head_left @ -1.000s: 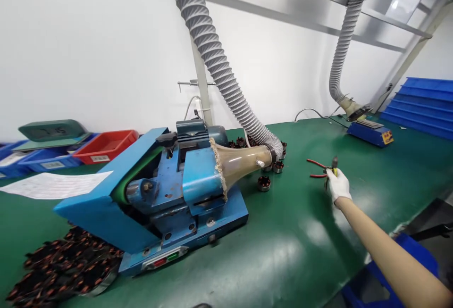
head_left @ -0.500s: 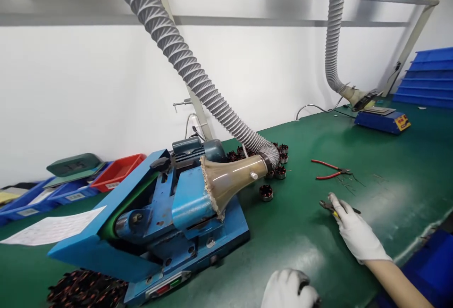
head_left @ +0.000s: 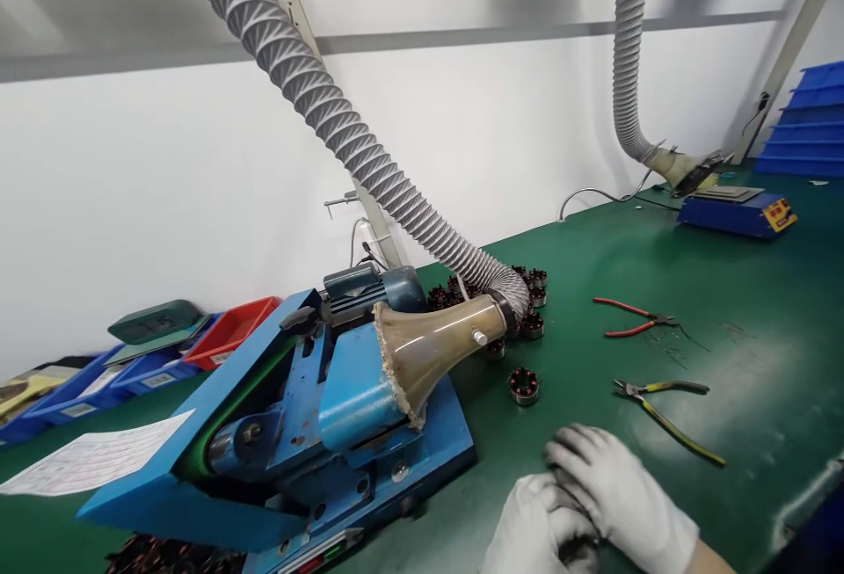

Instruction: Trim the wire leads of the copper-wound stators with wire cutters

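Gloved hands (head_left: pixel 580 512) together, yellow-handled pliers (head_left: pixel 665 411) nearby, labels unreadable

Both the left hand (head_left: pixel 537 528) and right hand (head_left: pixel 620 495) wear white fabric gloves, grimy at the fingertips.

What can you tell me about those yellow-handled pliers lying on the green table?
The yellow-handled pliers lie flat on the green table, handles spread apart. The small dark metal head points left, and the long, thin handles, yellow with dark edging, run right, one stretching toward the table's near edge. Nothing touches them: the right hand in its white glove sits apart, nearer the camera, and the red-handled pliers lie farther back.
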A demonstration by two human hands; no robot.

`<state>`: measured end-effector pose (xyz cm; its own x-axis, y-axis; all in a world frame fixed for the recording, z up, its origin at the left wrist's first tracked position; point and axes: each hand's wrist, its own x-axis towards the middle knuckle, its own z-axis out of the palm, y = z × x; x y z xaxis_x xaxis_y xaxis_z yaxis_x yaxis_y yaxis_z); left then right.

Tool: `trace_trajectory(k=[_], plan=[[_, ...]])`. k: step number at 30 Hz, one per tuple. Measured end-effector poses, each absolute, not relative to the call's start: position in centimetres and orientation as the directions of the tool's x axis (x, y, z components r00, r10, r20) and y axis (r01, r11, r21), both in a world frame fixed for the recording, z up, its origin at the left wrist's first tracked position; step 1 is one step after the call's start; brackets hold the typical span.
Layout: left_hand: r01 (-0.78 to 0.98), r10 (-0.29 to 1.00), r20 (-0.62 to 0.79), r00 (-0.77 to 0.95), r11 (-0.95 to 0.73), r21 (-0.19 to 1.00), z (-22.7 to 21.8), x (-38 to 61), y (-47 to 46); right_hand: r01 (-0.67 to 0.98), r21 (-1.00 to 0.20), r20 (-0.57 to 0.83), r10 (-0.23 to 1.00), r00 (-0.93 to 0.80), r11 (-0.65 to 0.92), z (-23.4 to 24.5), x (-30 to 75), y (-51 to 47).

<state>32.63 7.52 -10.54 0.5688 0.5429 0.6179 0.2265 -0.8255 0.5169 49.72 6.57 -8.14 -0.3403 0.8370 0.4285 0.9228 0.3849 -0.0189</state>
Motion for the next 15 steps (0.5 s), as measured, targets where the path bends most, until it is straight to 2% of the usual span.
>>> trace_trajectory(k=[2,4,6,9,12,15], plan=[[0.303,0.686,0.540,0.488,-0.713,0.632,-10.7,32.2,7.5,0.913,-0.091,0.348,0.872,-0.346,0.398,-7.5,47.2,7.8],[0.335,0.753,0.479,0.451,-0.640,0.691,-10.9,31.7,7.5,0.943,-0.105,0.307,0.912,-0.273,0.317,-7.2,45.5,10.1],[0.292,0.723,0.368,0.584,-0.610,0.736,-11.3,31.3,7.8,0.970,-0.094,0.298,0.936,-0.188,0.225,-7.2,44.4,13.0],[0.230,0.588,0.159,0.793,-0.532,0.815,-12.3,31.4,8.4,0.996,-0.087,0.311,0.951,-0.004,0.032,-7.8,43.1,17.3],[0.206,0.542,0.122,0.831,-0.504,0.839,-13.0,31.8,8.9,0.986,-0.092,0.317,0.934,0.163,-0.141,-8.3,42.2,20.5],[0.212,0.577,0.087,0.812,-0.430,0.878,-13.2,31.9,8.7,0.974,-0.093,0.327,0.917,0.228,-0.209,-8.5,41.9,22.1]])
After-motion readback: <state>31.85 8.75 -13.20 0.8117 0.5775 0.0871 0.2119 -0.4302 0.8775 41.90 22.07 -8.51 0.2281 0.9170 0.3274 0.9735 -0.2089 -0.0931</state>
